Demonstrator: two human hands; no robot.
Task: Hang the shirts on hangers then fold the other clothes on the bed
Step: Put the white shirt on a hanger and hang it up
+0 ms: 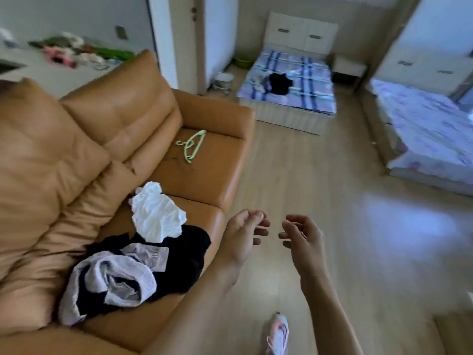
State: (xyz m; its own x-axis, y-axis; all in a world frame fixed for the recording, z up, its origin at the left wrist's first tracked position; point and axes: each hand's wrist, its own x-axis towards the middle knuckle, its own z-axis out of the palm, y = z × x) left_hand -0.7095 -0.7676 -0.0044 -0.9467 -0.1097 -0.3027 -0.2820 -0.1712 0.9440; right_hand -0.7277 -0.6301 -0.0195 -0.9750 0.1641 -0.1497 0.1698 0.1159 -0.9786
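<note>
Left hand (245, 234): fingers loosely curled, empty | right hand (304, 237): same, fingertips facing, apart | clothes (133, 272): heaped, near sofa (204, 175) seat | hanger (192, 146): flat on far seat, long axis near-to-far, hook toward backrest

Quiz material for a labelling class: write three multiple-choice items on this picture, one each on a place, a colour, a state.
1. Where do the hangers lie? A. On the floor B. On the sofa C. In a hand
2. What colour is the garment nearest the hangers? A. White B. Red C. Yellow
3. How are the left hand and right hand? A. Gripping a hanger B. Pinching a shirt C. Open, empty
Answers: 1 B, they rest on its cushion; 2 A, it shows white; 3 C, loosely curled fingers hold nothing.
</note>
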